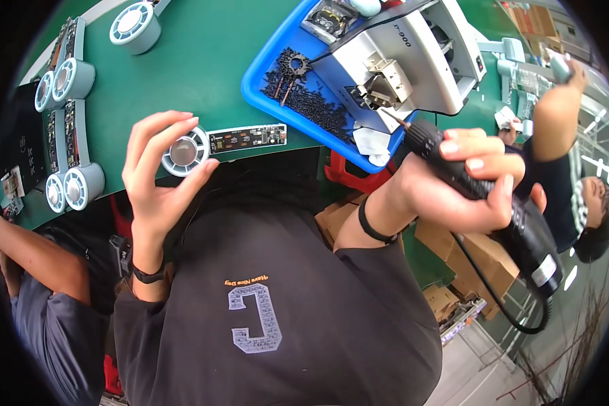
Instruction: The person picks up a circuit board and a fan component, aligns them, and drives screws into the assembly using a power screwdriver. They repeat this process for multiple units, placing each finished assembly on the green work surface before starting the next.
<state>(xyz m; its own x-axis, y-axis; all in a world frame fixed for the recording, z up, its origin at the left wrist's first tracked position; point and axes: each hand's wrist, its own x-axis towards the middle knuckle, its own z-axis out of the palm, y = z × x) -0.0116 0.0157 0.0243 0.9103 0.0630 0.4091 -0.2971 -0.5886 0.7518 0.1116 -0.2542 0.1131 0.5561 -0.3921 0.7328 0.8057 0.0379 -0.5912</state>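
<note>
My left hand (145, 169) curls round the round head of a small handheld fan (185, 153) near the table's front edge, thumb and fingers on opposite sides of it. The fan's handle points right, with a circuit board (254, 138) exposed along it. In my right hand (463, 186) is a black electric screwdriver (531, 237), its cable hanging in a loop below. The bit tip reaches the front of a silver screw feeder (379, 47), close to its metal outlet; whether a screw sits on it is too small to tell.
The feeder stands in a blue tray (252, 81) with many loose black screws (314, 101). Several light-blue fans (84, 186) lie along the table's left side, and another fan (135, 27) farther back. Co-workers sit left and right. Cardboard boxes (477, 257) are below right.
</note>
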